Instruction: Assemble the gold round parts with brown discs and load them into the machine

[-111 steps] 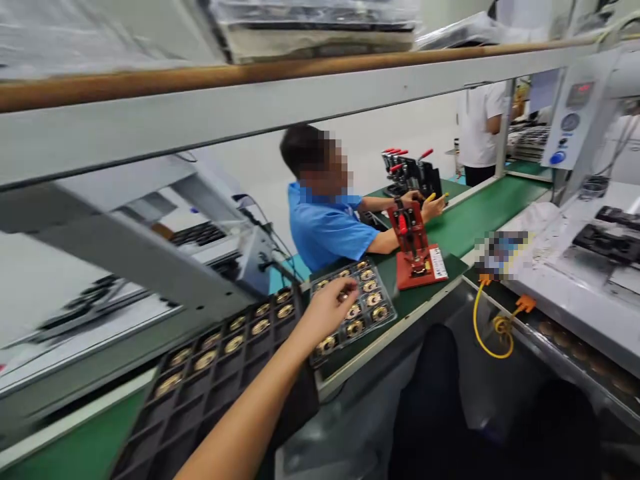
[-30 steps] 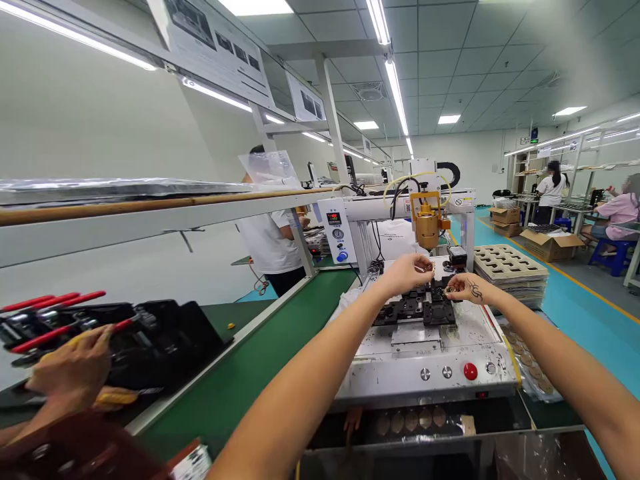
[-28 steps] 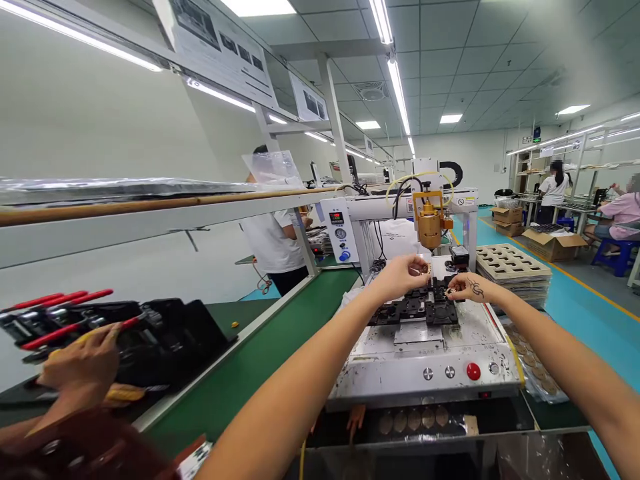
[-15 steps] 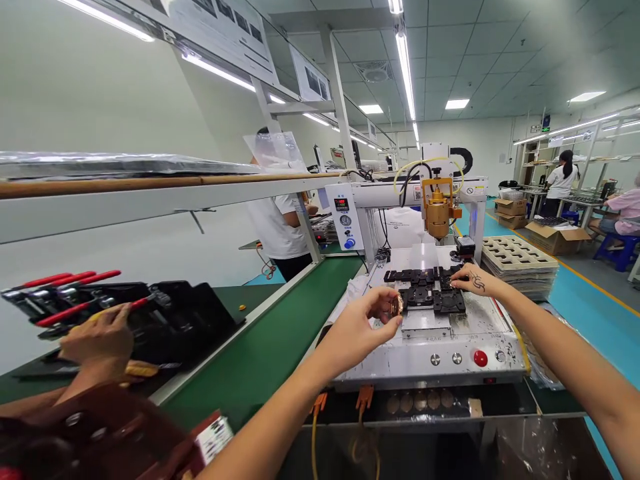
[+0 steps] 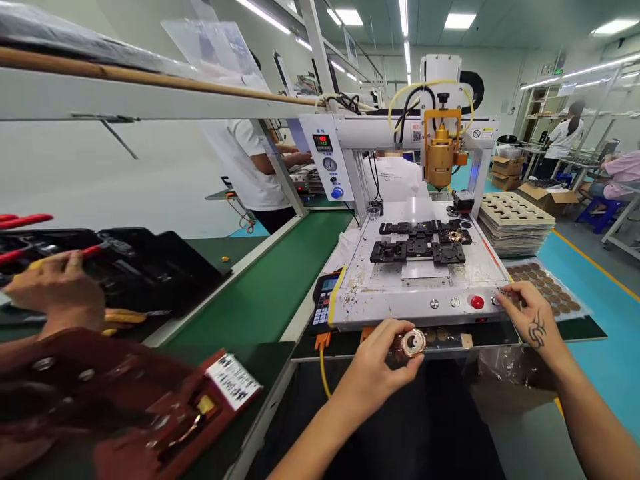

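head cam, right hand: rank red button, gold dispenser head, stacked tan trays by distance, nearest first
From the right hand:
1. Red button, just to its left on the machine's front panel.
2. Stacked tan trays, behind it, right of the machine bed.
3. Gold dispenser head, farthest, up on the gantry at the back.

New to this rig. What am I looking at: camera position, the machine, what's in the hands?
One view, from a camera on the worker's head, looking down at their bare hands. The left hand pinches a small round metal part. The right hand touches the front panel of a white benchtop machine beside its red button. On the machine's deck sit black fixtures under a gold tool head. A green conveyor belt runs left; a co-worker's hand is there.
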{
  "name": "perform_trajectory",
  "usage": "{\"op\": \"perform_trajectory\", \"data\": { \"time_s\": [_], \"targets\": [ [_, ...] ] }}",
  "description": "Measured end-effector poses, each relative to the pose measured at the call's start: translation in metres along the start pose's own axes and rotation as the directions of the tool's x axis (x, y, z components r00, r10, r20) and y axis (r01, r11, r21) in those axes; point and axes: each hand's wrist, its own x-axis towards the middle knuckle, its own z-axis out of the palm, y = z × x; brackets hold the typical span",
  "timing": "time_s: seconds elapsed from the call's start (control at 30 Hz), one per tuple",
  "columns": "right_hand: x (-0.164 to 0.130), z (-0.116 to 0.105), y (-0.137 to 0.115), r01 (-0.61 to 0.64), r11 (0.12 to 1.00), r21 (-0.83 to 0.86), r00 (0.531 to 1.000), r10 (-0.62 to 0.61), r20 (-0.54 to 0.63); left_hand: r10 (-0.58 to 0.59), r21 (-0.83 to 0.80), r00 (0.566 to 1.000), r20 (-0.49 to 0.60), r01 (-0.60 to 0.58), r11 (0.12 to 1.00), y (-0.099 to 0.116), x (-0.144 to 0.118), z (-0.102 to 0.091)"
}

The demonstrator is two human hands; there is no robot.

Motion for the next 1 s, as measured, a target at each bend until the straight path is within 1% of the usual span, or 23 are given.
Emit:
{"op": "perform_trajectory", "data": {
  "time_s": [0.07,0.13,0.23,0.33,0.67,0.77,1.0],
  "targets": [
    [-0.014,0.004,0.003,-0.002,1.000,-0.010,1.000,0.003,0.006,0.014,-0.011,1.000,0.005,-0.014,1.000,0.005,-0.008,0.009],
    [-0.016,0.009,0.004,-0.007,1.000,-0.009,1.000,0.007,0.004,0.019,-0.021,1.000,-0.005,-0.019,1.000,0.012,-0.013,0.015],
    [-0.012,0.011,0.005,-0.028,1.000,-0.005,1.000,0.028,0.010,0.010,-0.037,1.000,-0.021,-0.011,0.999,0.022,-0.020,0.018],
    [-0.012,0.009,0.005,-0.038,0.999,-0.009,0.999,0.038,0.010,0.008,-0.030,1.000,-0.029,-0.009,1.000,0.026,-0.026,0.017],
    [-0.011,0.007,0.003,-0.080,0.997,0.009,0.997,0.080,0.006,0.001,-0.009,1.000,-0.014,-0.001,1.000,0.028,-0.033,0.016],
    [-0.010,0.006,0.003,-0.085,0.996,0.021,0.996,0.085,0.008,0.004,0.005,1.000,-0.010,-0.004,1.000,0.025,-0.033,0.017],
    [-0.010,0.007,0.003,-0.089,0.995,0.038,0.996,0.089,-0.006,-0.034,0.018,0.999,0.002,0.033,0.999,0.017,-0.031,0.021]
  ]
}}
